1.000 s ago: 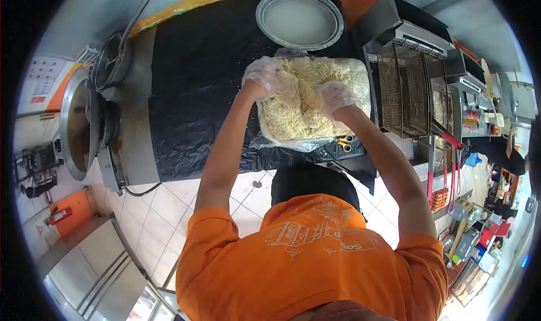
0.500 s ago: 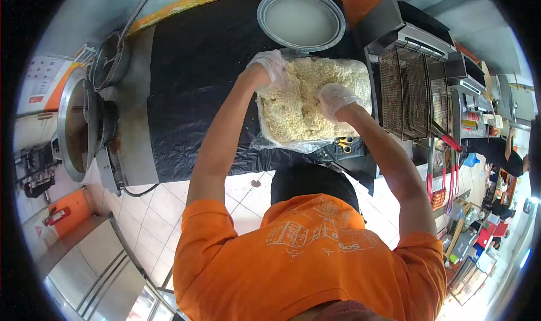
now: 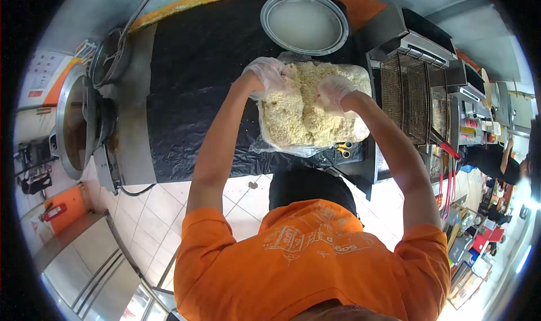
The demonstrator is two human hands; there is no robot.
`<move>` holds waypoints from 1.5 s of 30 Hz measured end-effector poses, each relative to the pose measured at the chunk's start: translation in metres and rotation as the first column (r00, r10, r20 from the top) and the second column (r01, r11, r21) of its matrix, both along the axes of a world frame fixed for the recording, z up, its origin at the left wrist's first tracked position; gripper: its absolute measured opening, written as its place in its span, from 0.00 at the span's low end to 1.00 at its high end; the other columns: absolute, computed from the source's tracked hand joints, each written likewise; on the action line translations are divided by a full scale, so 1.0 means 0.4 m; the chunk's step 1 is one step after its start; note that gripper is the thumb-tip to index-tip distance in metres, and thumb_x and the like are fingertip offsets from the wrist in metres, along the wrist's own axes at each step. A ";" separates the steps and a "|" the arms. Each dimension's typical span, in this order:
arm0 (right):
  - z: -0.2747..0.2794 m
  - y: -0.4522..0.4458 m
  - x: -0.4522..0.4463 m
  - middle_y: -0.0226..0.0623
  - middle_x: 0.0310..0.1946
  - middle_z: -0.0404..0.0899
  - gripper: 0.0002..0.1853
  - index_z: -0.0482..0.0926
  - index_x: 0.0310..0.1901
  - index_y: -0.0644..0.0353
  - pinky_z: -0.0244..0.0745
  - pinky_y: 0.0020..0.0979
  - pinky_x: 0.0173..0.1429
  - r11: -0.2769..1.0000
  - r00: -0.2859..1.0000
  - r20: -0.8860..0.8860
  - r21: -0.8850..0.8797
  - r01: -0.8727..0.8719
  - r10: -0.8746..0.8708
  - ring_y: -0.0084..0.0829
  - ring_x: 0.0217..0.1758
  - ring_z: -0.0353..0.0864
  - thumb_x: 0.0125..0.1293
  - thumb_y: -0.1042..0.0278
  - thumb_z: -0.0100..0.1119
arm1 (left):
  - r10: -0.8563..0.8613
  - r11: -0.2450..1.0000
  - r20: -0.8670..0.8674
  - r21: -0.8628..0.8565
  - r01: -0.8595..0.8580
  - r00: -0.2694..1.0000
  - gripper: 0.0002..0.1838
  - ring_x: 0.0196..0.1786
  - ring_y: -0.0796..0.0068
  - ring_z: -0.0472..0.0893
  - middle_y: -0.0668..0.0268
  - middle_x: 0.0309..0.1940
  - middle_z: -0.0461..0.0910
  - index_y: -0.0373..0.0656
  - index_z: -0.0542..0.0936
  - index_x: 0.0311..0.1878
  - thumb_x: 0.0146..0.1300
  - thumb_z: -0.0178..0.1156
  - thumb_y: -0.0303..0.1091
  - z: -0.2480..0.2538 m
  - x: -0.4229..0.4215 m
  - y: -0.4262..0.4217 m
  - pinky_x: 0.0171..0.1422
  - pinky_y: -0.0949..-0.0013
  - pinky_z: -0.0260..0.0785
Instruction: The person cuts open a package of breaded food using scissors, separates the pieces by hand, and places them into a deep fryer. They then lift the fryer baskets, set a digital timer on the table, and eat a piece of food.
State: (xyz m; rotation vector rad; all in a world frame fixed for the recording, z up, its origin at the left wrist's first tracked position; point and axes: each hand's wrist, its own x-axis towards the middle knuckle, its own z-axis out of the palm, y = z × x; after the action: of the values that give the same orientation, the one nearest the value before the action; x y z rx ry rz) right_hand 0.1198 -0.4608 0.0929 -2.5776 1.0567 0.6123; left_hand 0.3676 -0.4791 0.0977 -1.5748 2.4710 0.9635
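Observation:
A wide container lined with clear plastic holds a heap of pale yellow breading crumbs (image 3: 287,121). A furrow runs down the middle of the heap. My left hand (image 3: 267,74), in a clear plastic glove, is at the heap's upper left edge, its fingers curled down against the crumbs. Gloved the same way, my right hand (image 3: 336,93) is over the right part, fingers bent inward toward the furrow. Whatever either hand grips is hidden by the fingers and glove. Yellow-handled scissors (image 3: 343,149) lie just below the container.
A round metal basin (image 3: 305,23) of whitish liquid stands behind the crumbs. Black plastic (image 3: 197,90) covers the table. Wire fryer baskets (image 3: 404,98) are at the right, a large pot (image 3: 75,124) at the left. Another person (image 3: 496,162) stands far right.
My right hand has lifted slightly and its fingers have curled more. My left hand has shifted only a little. The furrow in the crumbs looks longer and more distinct.

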 end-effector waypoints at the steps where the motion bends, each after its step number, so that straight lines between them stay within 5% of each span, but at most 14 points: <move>1: 0.032 -0.009 0.017 0.52 0.29 0.83 0.11 0.84 0.33 0.65 0.80 0.42 0.44 1.000 1.000 -0.002 0.003 -0.006 0.006 0.47 0.37 0.85 0.60 0.66 0.56 | 0.006 1.000 -0.002 0.003 -0.006 1.000 0.15 0.36 0.64 0.81 0.62 0.34 0.84 0.43 0.84 0.36 0.47 0.70 0.40 -0.014 0.009 0.004 0.42 0.64 0.74; 3: 0.092 -0.024 0.047 0.51 0.37 0.84 0.14 0.84 0.43 0.60 0.78 0.42 0.52 0.983 0.986 0.021 0.083 0.164 -0.166 0.49 0.46 0.84 0.55 0.66 0.61 | 0.064 0.993 -0.250 -0.078 -0.086 0.966 0.14 0.34 0.65 0.80 0.61 0.34 0.84 0.43 0.85 0.36 0.47 0.70 0.39 -0.050 0.024 0.018 0.40 0.63 0.73; 6: 0.044 -0.100 0.044 0.53 0.41 0.83 0.18 0.82 0.47 0.60 0.77 0.41 0.53 0.984 0.986 0.117 0.149 0.099 -0.117 0.49 0.48 0.83 0.53 0.68 0.63 | 0.092 0.992 -0.359 -0.052 -0.118 0.929 0.14 0.34 0.66 0.80 0.61 0.33 0.83 0.43 0.85 0.38 0.49 0.70 0.38 -0.031 0.034 0.026 0.40 0.64 0.73; 9: -0.037 -0.154 0.066 0.52 0.41 0.83 0.23 0.80 0.50 0.61 0.77 0.40 0.53 0.979 0.983 0.129 0.172 0.106 -0.129 0.50 0.47 0.83 0.49 0.71 0.64 | 0.171 0.984 -0.310 0.097 -0.148 0.935 0.14 0.37 0.68 0.80 0.61 0.35 0.83 0.43 0.85 0.39 0.50 0.71 0.38 0.003 0.030 0.031 0.42 0.66 0.73; 14: -0.072 -0.190 0.090 0.50 0.40 0.84 0.29 0.79 0.54 0.60 0.78 0.39 0.51 0.979 0.958 0.241 0.163 0.120 -0.158 0.48 0.45 0.84 0.44 0.71 0.67 | 0.160 0.987 -0.286 0.028 -0.159 0.945 0.15 0.37 0.69 0.81 0.63 0.37 0.84 0.43 0.85 0.40 0.49 0.72 0.37 0.003 0.025 0.039 0.43 0.66 0.73; 16: -0.088 -0.216 0.107 0.50 0.39 0.84 0.33 0.78 0.56 0.59 0.78 0.41 0.50 0.999 1.000 0.018 0.035 -0.024 0.023 0.46 0.45 0.84 0.42 0.69 0.69 | 0.133 0.989 -0.275 -0.021 -0.144 0.952 0.15 0.38 0.61 0.82 0.59 0.36 0.84 0.44 0.85 0.40 0.48 0.67 0.36 0.004 0.023 0.039 0.45 0.63 0.74; 23: -0.291 -0.312 0.057 0.51 0.42 0.84 0.34 0.76 0.55 0.61 0.78 0.45 0.50 0.973 0.975 -0.174 0.161 0.167 -0.139 0.47 0.46 0.84 0.43 0.61 0.72 | 0.135 0.989 -0.205 -0.034 -0.145 0.969 0.17 0.42 0.58 0.83 0.58 0.38 0.85 0.45 0.85 0.42 0.46 0.67 0.37 -0.065 0.027 0.013 0.47 0.61 0.75; 25: -0.369 -0.344 0.019 0.50 0.44 0.84 0.33 0.77 0.53 0.62 0.78 0.46 0.49 0.992 0.993 -0.052 0.074 -0.098 0.102 0.47 0.47 0.84 0.44 0.56 0.72 | 0.199 0.979 -0.206 0.073 -0.188 0.958 0.17 0.43 0.59 0.83 0.58 0.39 0.85 0.46 0.85 0.42 0.47 0.67 0.38 -0.087 0.023 0.005 0.48 0.61 0.75; 28: -0.151 -0.240 0.079 0.50 0.45 0.83 0.32 0.77 0.53 0.61 0.76 0.46 0.49 0.983 0.990 0.029 0.127 0.131 -0.135 0.48 0.47 0.83 0.46 0.53 0.71 | 0.221 0.970 -0.073 0.123 -0.211 0.973 0.17 0.45 0.59 0.84 0.58 0.41 0.85 0.47 0.85 0.43 0.48 0.67 0.38 0.005 0.012 0.013 0.48 0.61 0.75; 35: -0.124 -0.250 0.097 0.49 0.45 0.83 0.34 0.76 0.55 0.58 0.75 0.46 0.51 0.974 0.993 -0.068 0.200 0.111 -0.099 0.49 0.48 0.82 0.47 0.51 0.71 | 0.228 0.973 -0.084 0.065 -0.223 0.970 0.18 0.47 0.57 0.84 0.57 0.43 0.86 0.47 0.86 0.46 0.50 0.64 0.39 -0.039 -0.003 0.005 0.53 0.60 0.75; 38: -0.063 -0.232 0.118 0.50 0.57 0.78 0.38 0.72 0.64 0.57 0.75 0.48 0.56 0.939 0.967 -0.171 0.255 0.231 -0.191 0.48 0.56 0.79 0.49 0.57 0.74 | 0.180 0.983 -0.038 -0.031 -0.181 0.983 0.18 0.47 0.56 0.84 0.56 0.42 0.85 0.45 0.85 0.45 0.51 0.64 0.40 -0.067 -0.002 0.009 0.53 0.59 0.76; 41: -0.052 -0.236 0.126 0.47 0.57 0.79 0.38 0.71 0.64 0.57 0.76 0.49 0.56 0.965 0.927 -0.322 0.232 -0.120 0.192 0.50 0.55 0.79 0.50 0.57 0.73 | 0.183 0.979 -0.102 -0.071 -0.190 0.978 0.17 0.47 0.56 0.84 0.54 0.43 0.85 0.44 0.85 0.44 0.51 0.63 0.39 -0.074 0.007 0.020 0.53 0.59 0.76; 43: -0.048 -0.227 0.130 0.51 0.59 0.77 0.49 0.60 0.74 0.49 0.73 0.48 0.57 0.903 0.939 -0.249 0.300 0.308 -0.237 0.47 0.56 0.79 0.50 0.53 0.72 | 0.167 0.981 -0.090 -0.081 -0.175 0.982 0.16 0.48 0.55 0.84 0.53 0.44 0.85 0.44 0.85 0.43 0.52 0.62 0.39 -0.072 0.008 0.025 0.53 0.59 0.76; 45: -0.039 -0.228 0.134 0.51 0.62 0.74 0.51 0.56 0.75 0.48 0.72 0.49 0.59 0.852 0.926 -0.263 0.380 0.359 -0.272 0.48 0.58 0.77 0.49 0.54 0.73 | 0.173 0.979 -0.032 -0.107 -0.175 0.984 0.16 0.48 0.55 0.84 0.54 0.44 0.85 0.44 0.85 0.44 0.53 0.61 0.39 -0.089 0.002 0.024 0.54 0.59 0.76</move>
State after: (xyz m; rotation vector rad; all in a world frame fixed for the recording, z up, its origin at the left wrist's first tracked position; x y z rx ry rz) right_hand 0.1733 -0.5521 0.0772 -1.9442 1.2212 0.9122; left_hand 0.3683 -0.4695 0.0623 -1.8508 2.4738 0.8835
